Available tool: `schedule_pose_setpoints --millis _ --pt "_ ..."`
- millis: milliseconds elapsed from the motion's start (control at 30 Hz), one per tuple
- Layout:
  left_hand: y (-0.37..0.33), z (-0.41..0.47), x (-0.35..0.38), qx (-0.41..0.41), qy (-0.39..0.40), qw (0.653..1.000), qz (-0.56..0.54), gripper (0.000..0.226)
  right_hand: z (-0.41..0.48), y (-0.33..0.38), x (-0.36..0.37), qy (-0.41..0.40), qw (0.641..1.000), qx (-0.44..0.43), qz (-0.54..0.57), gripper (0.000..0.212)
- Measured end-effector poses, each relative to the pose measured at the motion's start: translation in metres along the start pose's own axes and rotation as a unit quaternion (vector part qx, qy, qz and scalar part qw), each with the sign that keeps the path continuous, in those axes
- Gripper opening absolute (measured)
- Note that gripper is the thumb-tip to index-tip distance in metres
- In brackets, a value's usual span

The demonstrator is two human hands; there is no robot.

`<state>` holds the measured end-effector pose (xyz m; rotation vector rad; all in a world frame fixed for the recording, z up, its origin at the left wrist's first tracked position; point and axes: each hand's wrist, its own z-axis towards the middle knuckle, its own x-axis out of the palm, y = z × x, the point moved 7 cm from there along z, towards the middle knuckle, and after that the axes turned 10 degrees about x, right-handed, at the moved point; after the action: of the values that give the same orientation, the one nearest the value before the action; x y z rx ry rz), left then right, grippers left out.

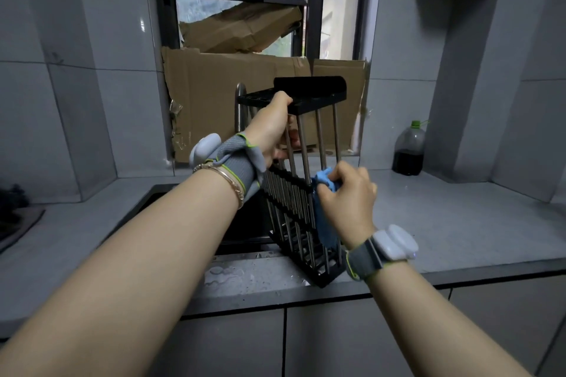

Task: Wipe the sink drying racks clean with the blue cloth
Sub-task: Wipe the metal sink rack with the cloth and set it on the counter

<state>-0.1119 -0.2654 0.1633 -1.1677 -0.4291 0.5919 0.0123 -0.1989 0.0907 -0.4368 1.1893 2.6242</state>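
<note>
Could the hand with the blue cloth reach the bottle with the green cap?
Probably yes. The bottle stands at the back of the counter, beyond the right hand, with only bare counter between. But that hand is full: it grips the blue cloth against the drying rack.

The 2 bare forearms are stretched forward. The left hand (271, 128) is raised, fingers curled round the bars of the black-framed metal drying rack (318, 98). The right hand (347, 197) is held lower, closed round the bunched blue cloth (324, 180).

Sink (154, 193) mostly hidden behind drying rack (318, 99); blue cloth (325, 231) partly behind right hand (349, 197); dark object (16, 219), left edge, cropped.
</note>
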Motion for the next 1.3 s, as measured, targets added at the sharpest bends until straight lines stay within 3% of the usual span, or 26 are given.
schedule_pose_setpoints --millis 67,200,333,433,533,900,1133,1300 --pt "0.002 -0.001 -0.002 -0.006 -0.004 1.000 0.006 0.035 0.010 0.007 0.003 0.024 0.999 0.009 0.030 0.034" --pt "0.002 -0.002 0.001 0.008 0.007 1.000 0.005 0.036 0.032 0.048 -0.016 -0.018 0.991 -0.020 0.132 0.040" --pt "0.000 0.000 0.002 0.019 0.018 0.999 0.018 0.034 0.049 0.079 -0.032 -0.054 0.988 -0.063 0.129 0.041" --pt "0.000 0.003 -0.001 0.022 0.013 1.000 0.016 0.035 0.038 0.055 -0.019 -0.008 0.993 -0.059 0.101 0.038" --pt "0.000 0.000 -0.002 0.011 0.008 1.000 0.001 0.033 0.012 0.008 0.002 0.063 0.997 -0.023 0.044 0.023" --pt "0.010 0.003 -0.018 0.011 -0.044 0.998 -0.031 0.034 -0.048 -0.022 0.003 -0.010 0.994 -0.084 0.074 0.009" --pt "0.006 -0.001 0.001 0.021 0.002 1.000 -0.010 0.037 -0.008 0.057 -0.020 -0.015 0.969 -0.060 0.241 0.019" --pt "0.001 -0.001 0.007 0.041 0.027 0.998 0.028 0.041 0.011 0.069 -0.015 -0.064 0.974 -0.044 0.213 0.015"
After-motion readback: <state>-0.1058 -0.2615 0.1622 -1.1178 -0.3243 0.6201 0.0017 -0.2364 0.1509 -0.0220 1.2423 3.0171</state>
